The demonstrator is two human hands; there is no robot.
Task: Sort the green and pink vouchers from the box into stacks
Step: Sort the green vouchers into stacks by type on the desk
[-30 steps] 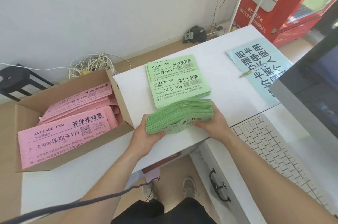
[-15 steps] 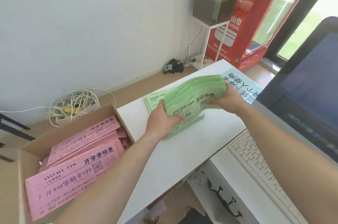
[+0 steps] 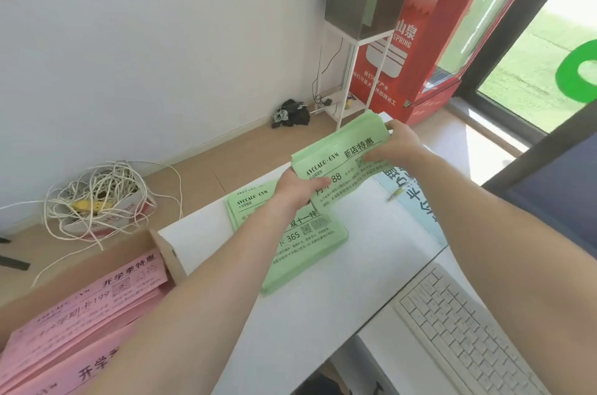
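- Holding a thick green bundle (image 3: 347,157) above the far end of the table (image 3: 339,301), the person had both hands on its short ends.
- Left hand (image 3: 295,191) was curled round the near end, thumb on top; right hand (image 3: 399,144) gripped the far end.
- Green stacks (image 3: 310,243) lay flat on the table just below the bundle, partly hidden by the left forearm.
- Pink vouchers (image 3: 80,314) sat in the box (image 3: 168,252) at left, not yet stacked out.
- Handling, as a judgement: thin paper, light per sheet, but the bundle had some heft; floppy, slick, likely to fan or slide.
- Best hold: pinch both short ends, thumbs above, fingers beneath.
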